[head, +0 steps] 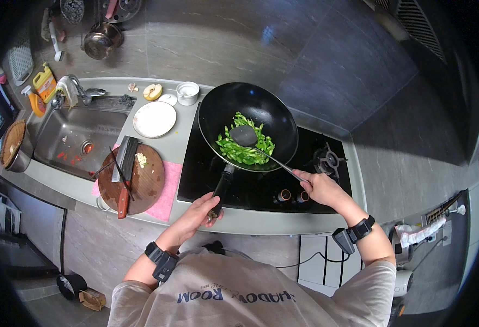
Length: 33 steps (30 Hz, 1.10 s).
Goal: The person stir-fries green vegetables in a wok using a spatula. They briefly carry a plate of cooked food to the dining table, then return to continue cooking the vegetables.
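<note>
A black wok sits over the left side of a black glass gas hob. My left hand grips its dark handle, which points down toward me. My right hand holds the thin metal handle of a cooking spatula from the right. The spatula's dark blade rests on cut green peppers gathered in the bottom of the wok. Part of the peppers is hidden under the blade.
Left of the hob, a round wooden chopping board on a pink cloth carries a cleaver and chopped garlic. Behind are a white plate, a white lidless jar and a cut fruit half. A steel sink lies farther left.
</note>
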{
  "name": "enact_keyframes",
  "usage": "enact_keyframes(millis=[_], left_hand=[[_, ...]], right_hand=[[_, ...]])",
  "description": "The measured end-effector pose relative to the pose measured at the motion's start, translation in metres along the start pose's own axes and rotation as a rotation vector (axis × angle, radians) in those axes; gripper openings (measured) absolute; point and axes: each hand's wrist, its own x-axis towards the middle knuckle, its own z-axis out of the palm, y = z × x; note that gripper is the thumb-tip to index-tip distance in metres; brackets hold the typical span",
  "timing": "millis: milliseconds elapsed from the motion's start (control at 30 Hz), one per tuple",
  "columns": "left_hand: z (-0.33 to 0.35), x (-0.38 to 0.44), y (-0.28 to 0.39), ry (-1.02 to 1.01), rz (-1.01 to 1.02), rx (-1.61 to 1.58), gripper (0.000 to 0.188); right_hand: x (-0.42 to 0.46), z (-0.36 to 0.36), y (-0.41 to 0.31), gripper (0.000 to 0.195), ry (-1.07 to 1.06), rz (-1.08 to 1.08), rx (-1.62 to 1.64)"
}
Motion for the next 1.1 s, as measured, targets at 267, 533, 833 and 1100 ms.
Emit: enact_keyframes(millis=[267,533,833,1100], left_hand=[[-0.001,0.002,-0.002,0.018,0.018,-0.001,0.027],[-0.001,0.003,-0.004,0.020,0.036,-0.004,0.027],[0.000,0.003,-0.003,0.010,0.027,-0.016,0.027],[0.001,0.001,-0.001,0.011,0.013,-0.002,0.026]], right_hand=[[0.024,0.003,-0.012,0.044,0.009,0.011,0.123],[-0.027,-0.098,0.000,0.033,0.230,-0.006,-0.451],[-0.077,-0.138,-0.011,0.036,0.424,-0.081,-0.620],[-0.056,-0.096,-0.006,0.046,0.177,-0.038,-0.320]])
